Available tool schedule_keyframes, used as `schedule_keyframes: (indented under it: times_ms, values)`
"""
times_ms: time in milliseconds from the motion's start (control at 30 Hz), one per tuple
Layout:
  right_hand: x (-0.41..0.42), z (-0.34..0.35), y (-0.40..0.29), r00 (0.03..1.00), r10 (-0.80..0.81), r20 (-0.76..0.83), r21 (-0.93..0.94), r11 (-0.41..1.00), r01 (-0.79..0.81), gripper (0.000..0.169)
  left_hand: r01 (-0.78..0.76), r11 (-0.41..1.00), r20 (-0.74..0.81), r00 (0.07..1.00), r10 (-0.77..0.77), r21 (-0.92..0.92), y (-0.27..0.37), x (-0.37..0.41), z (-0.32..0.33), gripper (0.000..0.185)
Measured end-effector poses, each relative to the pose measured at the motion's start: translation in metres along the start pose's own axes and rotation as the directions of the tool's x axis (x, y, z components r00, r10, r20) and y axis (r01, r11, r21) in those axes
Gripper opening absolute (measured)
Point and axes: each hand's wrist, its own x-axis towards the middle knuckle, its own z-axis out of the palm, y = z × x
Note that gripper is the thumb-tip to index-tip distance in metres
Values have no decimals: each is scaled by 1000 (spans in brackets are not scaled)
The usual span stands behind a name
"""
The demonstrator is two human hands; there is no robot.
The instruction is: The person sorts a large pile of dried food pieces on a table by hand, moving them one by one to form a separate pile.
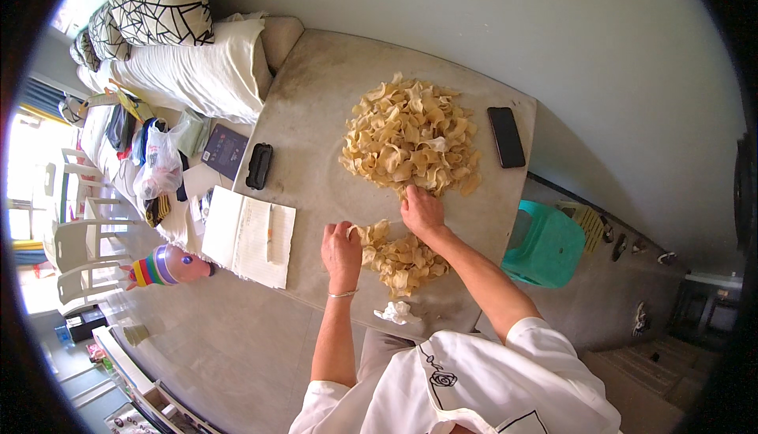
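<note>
A large heap of pale yellow, curled dried slices (414, 132) lies on the grey tabletop (308, 167). Nearer to me is a smaller pile of the same slices (408, 265). My right hand (423, 212) reaches to the near edge of the large heap, its fingertips at the slices; whether it pinches one is hidden. My left hand (343, 250) is at the left edge of the small pile, fingers bent, next to a slice by its fingertips; I cannot tell if it grips it. A crumpled white tissue (398, 313) lies between the small pile and my body.
A black smartphone (506, 138) lies right of the large heap. To the left are an open black case (259, 166) and an open notebook (237, 244) with a pen (269, 232) on it. A green plastic stool (551, 244) stands by the table's right side; a wall borders the far side.
</note>
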Motion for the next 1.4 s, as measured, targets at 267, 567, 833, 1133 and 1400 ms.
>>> schedule_keyframes:
  times_ms: [267,567,833,1133,1400]
  values:
    - [-25,-17,2,997,-26,72,153,988,15,14,-101,994,189,976,106,-37,43,23,44,19]
    - [-61,-51,1,984,-86,153,305,952,36,11,-196,980,212,958,194,-13,47,38,78,18]
    - [-32,-44,2,997,-72,39,366,929,52,15,-125,990,189,973,136,-67,43,29,69,13]
    - [7,-17,-16,998,-36,57,55,998,32,33,4,998,119,993,4,-69,14,-2,7,9]
    - [13,-2,-11,998,-43,55,-52,998,46,30,28,997,83,996,-22,-70,-6,-12,1,15]
